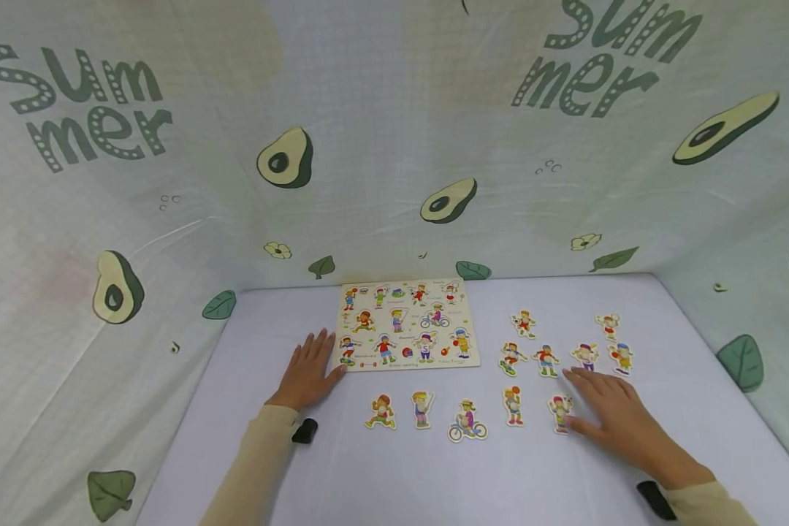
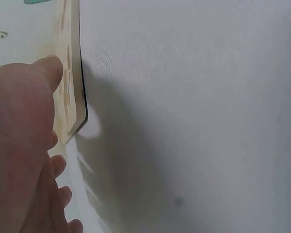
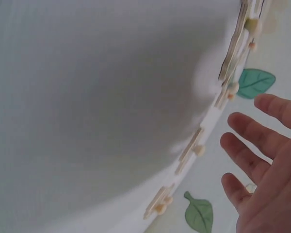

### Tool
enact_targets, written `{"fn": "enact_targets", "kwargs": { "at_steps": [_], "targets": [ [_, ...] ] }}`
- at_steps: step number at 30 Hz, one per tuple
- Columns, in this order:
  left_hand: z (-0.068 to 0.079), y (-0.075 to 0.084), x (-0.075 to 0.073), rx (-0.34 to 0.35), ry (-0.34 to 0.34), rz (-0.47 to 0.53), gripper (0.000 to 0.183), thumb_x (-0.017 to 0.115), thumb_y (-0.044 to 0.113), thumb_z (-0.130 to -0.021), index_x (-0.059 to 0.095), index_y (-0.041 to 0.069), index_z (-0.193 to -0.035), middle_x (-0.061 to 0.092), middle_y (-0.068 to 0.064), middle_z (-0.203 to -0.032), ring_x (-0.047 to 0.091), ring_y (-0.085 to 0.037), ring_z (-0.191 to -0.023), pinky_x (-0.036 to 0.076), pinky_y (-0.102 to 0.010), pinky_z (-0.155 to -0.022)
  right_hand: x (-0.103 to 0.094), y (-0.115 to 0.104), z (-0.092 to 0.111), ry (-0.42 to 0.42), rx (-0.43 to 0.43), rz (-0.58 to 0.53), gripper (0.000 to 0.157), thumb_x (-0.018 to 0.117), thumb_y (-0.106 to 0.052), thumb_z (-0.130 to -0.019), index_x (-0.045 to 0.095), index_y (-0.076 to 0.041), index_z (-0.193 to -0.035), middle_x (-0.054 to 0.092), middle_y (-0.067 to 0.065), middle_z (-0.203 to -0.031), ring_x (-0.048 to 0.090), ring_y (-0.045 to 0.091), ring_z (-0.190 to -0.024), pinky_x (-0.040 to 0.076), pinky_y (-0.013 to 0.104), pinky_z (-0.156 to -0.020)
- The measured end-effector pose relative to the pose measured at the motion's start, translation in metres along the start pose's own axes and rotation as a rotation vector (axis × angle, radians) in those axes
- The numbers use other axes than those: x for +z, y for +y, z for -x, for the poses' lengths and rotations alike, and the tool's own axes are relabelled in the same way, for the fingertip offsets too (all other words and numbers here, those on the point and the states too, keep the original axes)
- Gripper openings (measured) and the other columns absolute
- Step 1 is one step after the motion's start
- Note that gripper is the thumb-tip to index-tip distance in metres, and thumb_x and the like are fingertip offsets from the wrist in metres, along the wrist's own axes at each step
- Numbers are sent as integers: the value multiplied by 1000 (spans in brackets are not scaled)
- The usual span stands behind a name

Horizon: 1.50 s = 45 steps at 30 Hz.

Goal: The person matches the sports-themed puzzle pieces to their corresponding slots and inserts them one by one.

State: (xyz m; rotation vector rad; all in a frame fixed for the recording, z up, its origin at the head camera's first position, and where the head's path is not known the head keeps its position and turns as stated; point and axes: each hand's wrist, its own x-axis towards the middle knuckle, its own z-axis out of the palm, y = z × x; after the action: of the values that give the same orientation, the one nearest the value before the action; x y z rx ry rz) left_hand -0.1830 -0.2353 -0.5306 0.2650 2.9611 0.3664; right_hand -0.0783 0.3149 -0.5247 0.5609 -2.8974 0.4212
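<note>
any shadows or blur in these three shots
Head: fairly even light, small lettering on the board soft; left wrist: a broad shadow on the table beside the left hand; right wrist: a broad shadow over the table, pieces seen edge-on, their detail soft.

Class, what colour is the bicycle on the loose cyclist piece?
The bicycle is mostly blue; the head view shows it best.

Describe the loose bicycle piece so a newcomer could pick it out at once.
Find the picture board on the white table. Nearest the camera, five loose pieces lie in a rough row, with the bicycle piece in the middle. Unlike its neighbours, it has wheels.
</note>
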Motion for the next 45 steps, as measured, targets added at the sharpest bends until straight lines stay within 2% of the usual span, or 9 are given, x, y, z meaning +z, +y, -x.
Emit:
{"fn": "enact_targets", "kwargs": {
  "at_steps": [5,11,16,21,25,34,42,45],
  "targets": [
    [1,2,0,0,-7,-7,77,60,43,-107,29,3,-166,19,-21,-175,12,-47,-161,10,-62,-129,3,-10,-1,25,-52,2,72,90,-41,-82,64,-6,-140,65,16,-134,58,40,-123,37,59,-101],
    [4,8,-2,-13,-16,-6,75,60,40,-107,31,3,-166,22,-21,-174,16,-47,-160,13,-62,-129,2,-19,-3,57,-119,43,52,94,-29,-77,76,-10,-122,71,4,-115,67,31,-109,47,56,-95],
    [3,9,0,-19,-15,1,75,60,39,-108,30,2,-166,23,-22,-174,18,-47,-160,16,-62,-128,5,-24,-5,52,-156,62,35,95,-22,-76,79,-17,-106,72,-4,-105,68,24,-99,53,52,-91],
    [3,10,0,-27,-17,2,76,61,39,-107,30,2,-166,23,-22,-173,18,-47,-160,17,-61,-128,8,-25,-7,98,-209,90,34,98,-15,-69,78,-18,-96,70,-6,-99,67,18,-91,56,46,-83],
    [3,10,0,-30,-21,3,75,60,39,-108,30,2,-166,23,-22,-174,18,-48,-160,16,-62,-128,7,-27,-8,110,-184,115,36,99,-10,-65,78,-15,-94,69,-6,-94,67,18,-88,56,44,-80],
    [5,10,-3,-37,-40,22,73,56,38,-109,28,3,-167,21,-22,-174,15,-48,-160,14,-61,-129,5,-33,-8,53,-68,138,30,96,-7,-70,78,-14,-93,70,-7,-90,67,19,-86,56,45,-79],
    [4,9,-2,-25,-41,41,72,55,38,-110,28,3,-167,21,-22,-174,14,-48,-160,14,-62,-129,7,-33,-9,20,-51,154,26,93,-8,-76,76,-12,-95,69,-4,-93,66,20,-88,55,45,-82],
    [4,10,-3,-21,-37,42,72,55,38,-110,29,3,-167,21,-22,-174,15,-48,-160,14,-62,-129,5,-33,-10,33,-62,161,25,92,-9,-78,76,-10,-98,69,-3,-93,66,21,-88,55,45,-82]
  ]
}}
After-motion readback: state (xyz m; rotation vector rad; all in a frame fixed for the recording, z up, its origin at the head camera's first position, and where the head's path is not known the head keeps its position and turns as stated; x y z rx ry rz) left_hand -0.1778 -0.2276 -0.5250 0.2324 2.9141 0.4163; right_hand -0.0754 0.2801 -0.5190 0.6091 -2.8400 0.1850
